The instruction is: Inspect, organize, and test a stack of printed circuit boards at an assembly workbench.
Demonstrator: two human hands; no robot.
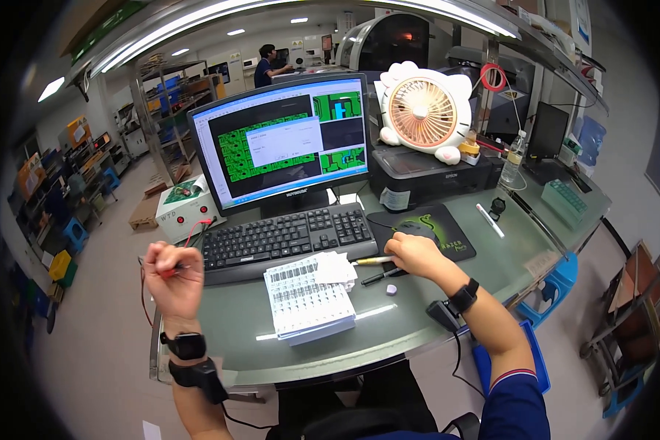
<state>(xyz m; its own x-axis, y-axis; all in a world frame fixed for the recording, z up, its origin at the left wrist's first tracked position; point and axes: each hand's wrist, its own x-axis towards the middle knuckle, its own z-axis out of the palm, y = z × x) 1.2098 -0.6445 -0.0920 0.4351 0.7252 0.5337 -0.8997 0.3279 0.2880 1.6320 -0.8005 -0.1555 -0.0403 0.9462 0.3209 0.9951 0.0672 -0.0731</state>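
Observation:
My left hand (174,280) is raised at the left end of the keyboard (290,236), fingers closed round a slim red-handled tool (170,273), mostly hidden; it looks like a test probe. Over the front of the mouse pad, my right hand (418,254) pinches a slim gold-coloured pen-like tool (374,260), which points left. Its tip is close to small white paper slips (335,268). These slips lie on a thick stack of printed label sheets (312,304) between my hands. A black pen (383,276) rests just below my right fingers.
A monitor (286,139) showing a green circuit layout stands behind the keyboard. Left of it is a white box (185,209) with red terminals. A cat-shaped fan (424,110) sits on a black printer (433,176). A white marker (490,220) and a small pale cube (391,290) lie right.

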